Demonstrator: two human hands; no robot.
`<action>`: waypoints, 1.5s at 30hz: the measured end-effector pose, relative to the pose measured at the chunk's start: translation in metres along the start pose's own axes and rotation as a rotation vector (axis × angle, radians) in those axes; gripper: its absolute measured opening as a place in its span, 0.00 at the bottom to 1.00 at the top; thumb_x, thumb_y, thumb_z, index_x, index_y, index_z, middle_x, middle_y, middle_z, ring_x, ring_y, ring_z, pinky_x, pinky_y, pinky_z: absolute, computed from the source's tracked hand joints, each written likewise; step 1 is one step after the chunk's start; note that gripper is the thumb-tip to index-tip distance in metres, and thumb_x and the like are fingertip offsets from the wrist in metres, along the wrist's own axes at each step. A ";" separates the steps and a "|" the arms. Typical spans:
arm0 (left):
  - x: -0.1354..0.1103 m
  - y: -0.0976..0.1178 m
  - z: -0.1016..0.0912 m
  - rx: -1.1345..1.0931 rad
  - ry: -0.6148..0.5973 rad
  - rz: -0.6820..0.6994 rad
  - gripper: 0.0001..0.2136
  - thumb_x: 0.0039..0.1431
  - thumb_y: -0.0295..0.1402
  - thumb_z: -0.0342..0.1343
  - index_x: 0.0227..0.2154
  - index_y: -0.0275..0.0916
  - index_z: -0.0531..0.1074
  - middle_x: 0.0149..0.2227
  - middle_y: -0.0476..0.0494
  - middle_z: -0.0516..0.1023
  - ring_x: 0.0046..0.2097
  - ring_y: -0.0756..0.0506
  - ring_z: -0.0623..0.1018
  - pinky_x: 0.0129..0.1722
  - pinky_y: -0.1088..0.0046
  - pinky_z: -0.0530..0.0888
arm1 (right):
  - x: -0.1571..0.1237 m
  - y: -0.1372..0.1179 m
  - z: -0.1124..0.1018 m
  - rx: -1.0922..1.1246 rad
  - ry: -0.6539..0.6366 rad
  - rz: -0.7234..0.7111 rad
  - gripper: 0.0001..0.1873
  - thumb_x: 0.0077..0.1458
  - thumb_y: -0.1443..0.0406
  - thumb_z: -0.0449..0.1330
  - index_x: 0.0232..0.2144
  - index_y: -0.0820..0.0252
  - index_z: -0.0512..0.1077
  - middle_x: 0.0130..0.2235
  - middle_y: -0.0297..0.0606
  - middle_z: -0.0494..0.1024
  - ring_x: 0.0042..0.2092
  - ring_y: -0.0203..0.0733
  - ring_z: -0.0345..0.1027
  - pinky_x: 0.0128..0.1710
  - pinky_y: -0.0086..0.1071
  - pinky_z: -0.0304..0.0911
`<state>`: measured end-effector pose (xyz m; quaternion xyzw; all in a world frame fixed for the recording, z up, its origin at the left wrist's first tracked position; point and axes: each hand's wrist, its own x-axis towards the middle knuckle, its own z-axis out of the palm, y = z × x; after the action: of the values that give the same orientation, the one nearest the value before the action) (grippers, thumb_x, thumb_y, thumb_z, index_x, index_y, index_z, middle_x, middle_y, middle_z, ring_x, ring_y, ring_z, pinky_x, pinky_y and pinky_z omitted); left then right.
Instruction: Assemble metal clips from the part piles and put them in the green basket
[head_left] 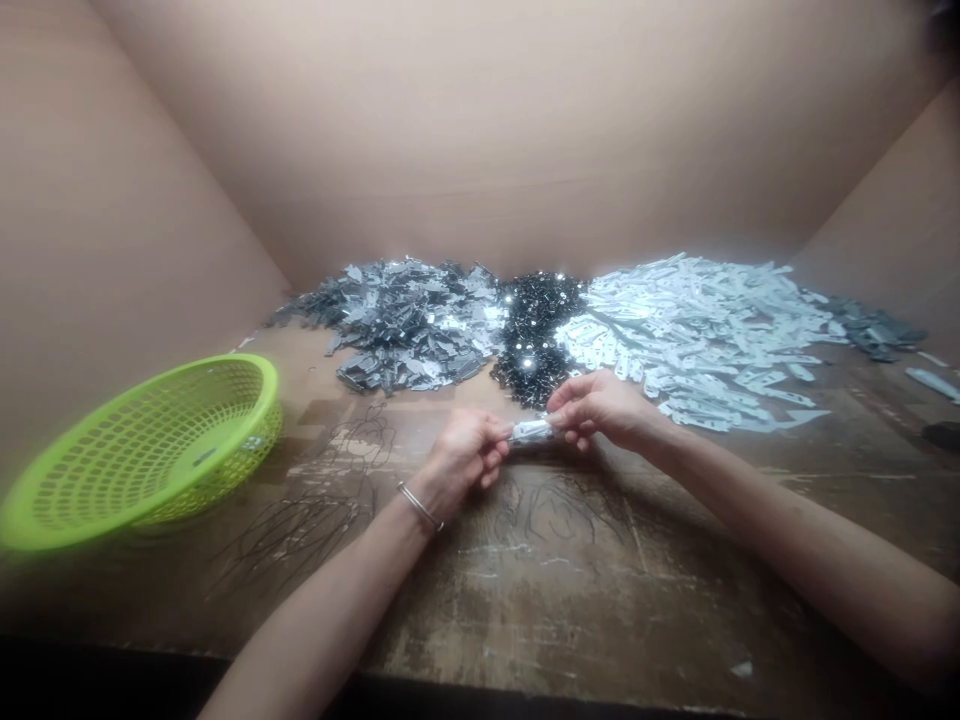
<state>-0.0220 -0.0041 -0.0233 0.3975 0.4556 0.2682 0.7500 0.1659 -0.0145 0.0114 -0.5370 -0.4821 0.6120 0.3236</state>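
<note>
Between my two hands is a small, pale, flat strip (532, 431), held just above the worn wooden tabletop. My left hand (469, 447), with a bangle (420, 507) at the wrist, pinches its left end. The fingers of my right hand (596, 408) are closed on the right end. Right behind the hands lies a heap of small dark shiny metal parts (534, 345). A large pile of similar pale strips (705, 330) spreads behind and to the right of my right hand. The strip's finer details are blurred.
A lime-green plastic basket (259, 400) stands tilted at the left. Grey metal pieces (420, 325) are heaped at the back left. Darker flat pieces (877, 328) lie at the far right. High cardboard-coloured walls (480, 130) enclose the back and sides of the table (562, 620).
</note>
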 end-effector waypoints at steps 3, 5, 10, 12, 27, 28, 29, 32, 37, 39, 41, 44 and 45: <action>-0.001 0.001 -0.001 -0.005 0.000 0.012 0.05 0.44 0.27 0.51 0.20 0.34 0.61 0.14 0.54 0.61 0.11 0.57 0.58 0.06 0.81 0.57 | 0.002 0.003 -0.003 -0.042 0.006 -0.039 0.08 0.33 0.69 0.63 0.21 0.67 0.69 0.15 0.32 0.67 0.16 0.29 0.58 0.11 0.21 0.52; 0.000 0.000 -0.001 -0.008 -0.006 0.026 0.04 0.44 0.27 0.51 0.21 0.33 0.62 0.15 0.53 0.61 0.11 0.57 0.59 0.07 0.81 0.58 | 0.003 0.005 -0.004 -0.063 0.038 -0.055 0.09 0.32 0.67 0.64 0.20 0.67 0.70 0.14 0.30 0.65 0.14 0.25 0.53 0.10 0.20 0.47; 0.000 0.001 -0.001 -0.019 -0.009 0.032 0.04 0.45 0.26 0.51 0.20 0.33 0.61 0.15 0.53 0.61 0.11 0.57 0.58 0.06 0.81 0.57 | 0.005 0.007 -0.006 -0.016 0.029 -0.001 0.12 0.32 0.65 0.65 0.22 0.67 0.68 0.18 0.32 0.68 0.17 0.27 0.57 0.12 0.20 0.49; 0.000 0.003 0.001 -0.026 0.002 0.025 0.04 0.45 0.26 0.50 0.20 0.34 0.60 0.14 0.54 0.60 0.11 0.57 0.58 0.06 0.81 0.57 | 0.005 0.006 -0.006 0.014 0.016 0.045 0.14 0.33 0.66 0.64 0.26 0.67 0.68 0.20 0.36 0.70 0.20 0.31 0.62 0.13 0.21 0.51; -0.006 0.001 0.001 0.089 0.013 0.167 0.09 0.43 0.33 0.54 0.23 0.33 0.62 0.16 0.52 0.63 0.12 0.56 0.60 0.07 0.82 0.57 | -0.010 -0.005 0.018 -0.151 0.214 -0.104 0.13 0.38 0.75 0.58 0.31 0.65 0.64 0.22 0.35 0.70 0.21 0.31 0.62 0.15 0.23 0.56; -0.007 0.001 0.002 0.123 0.030 0.192 0.10 0.42 0.34 0.55 0.24 0.33 0.63 0.16 0.52 0.63 0.12 0.56 0.60 0.07 0.82 0.57 | -0.011 -0.005 0.020 -0.175 0.219 -0.121 0.13 0.38 0.75 0.58 0.31 0.65 0.64 0.23 0.35 0.70 0.22 0.32 0.63 0.16 0.23 0.56; -0.008 0.001 0.003 0.155 0.042 0.211 0.12 0.41 0.36 0.56 0.27 0.33 0.63 0.17 0.51 0.64 0.13 0.56 0.61 0.07 0.82 0.56 | -0.011 -0.005 0.021 -0.205 0.222 -0.144 0.14 0.38 0.74 0.58 0.32 0.64 0.64 0.23 0.35 0.70 0.23 0.32 0.63 0.17 0.24 0.56; -0.009 -0.001 0.009 0.261 0.012 0.214 0.15 0.40 0.37 0.56 0.30 0.33 0.64 0.17 0.50 0.66 0.13 0.55 0.62 0.07 0.82 0.55 | -0.013 -0.004 0.024 -0.346 0.239 -0.224 0.14 0.39 0.72 0.58 0.33 0.63 0.64 0.25 0.35 0.70 0.26 0.33 0.63 0.21 0.25 0.57; -0.005 -0.006 0.016 0.454 0.141 0.257 0.09 0.41 0.35 0.53 0.18 0.34 0.63 0.13 0.52 0.62 0.13 0.56 0.59 0.11 0.82 0.53 | -0.011 0.000 0.029 -0.588 0.247 -0.306 0.13 0.40 0.69 0.56 0.33 0.61 0.63 0.26 0.33 0.69 0.28 0.35 0.61 0.25 0.27 0.55; -0.005 -0.006 0.018 0.538 0.249 0.328 0.08 0.40 0.33 0.54 0.16 0.34 0.63 0.13 0.52 0.62 0.15 0.56 0.60 0.13 0.82 0.53 | -0.008 0.002 0.031 -0.611 0.253 -0.312 0.10 0.39 0.69 0.55 0.30 0.61 0.63 0.26 0.33 0.69 0.29 0.35 0.61 0.25 0.27 0.54; -0.006 -0.005 0.020 0.623 0.342 0.390 0.08 0.38 0.33 0.54 0.14 0.33 0.64 0.13 0.51 0.62 0.17 0.55 0.62 0.15 0.81 0.53 | -0.006 0.005 0.033 -0.611 0.277 -0.325 0.08 0.39 0.67 0.55 0.27 0.61 0.63 0.27 0.33 0.68 0.28 0.34 0.60 0.25 0.26 0.53; -0.008 -0.003 0.022 0.695 0.420 0.401 0.08 0.36 0.32 0.55 0.12 0.33 0.65 0.12 0.51 0.62 0.19 0.54 0.63 0.16 0.80 0.53 | -0.003 0.010 0.037 -0.624 0.328 -0.335 0.06 0.37 0.67 0.56 0.22 0.61 0.62 0.25 0.32 0.67 0.28 0.34 0.58 0.25 0.26 0.52; -0.008 -0.003 0.023 0.704 0.431 0.393 0.08 0.36 0.31 0.55 0.11 0.33 0.65 0.12 0.51 0.61 0.19 0.53 0.63 0.16 0.80 0.53 | -0.002 0.011 0.038 -0.627 0.344 -0.337 0.06 0.37 0.67 0.56 0.21 0.61 0.62 0.24 0.32 0.67 0.28 0.33 0.58 0.25 0.26 0.52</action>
<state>-0.0046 -0.0194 -0.0157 0.6420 0.5807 0.3109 0.3924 0.1310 -0.0292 -0.0002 -0.6178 -0.6657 0.2744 0.3160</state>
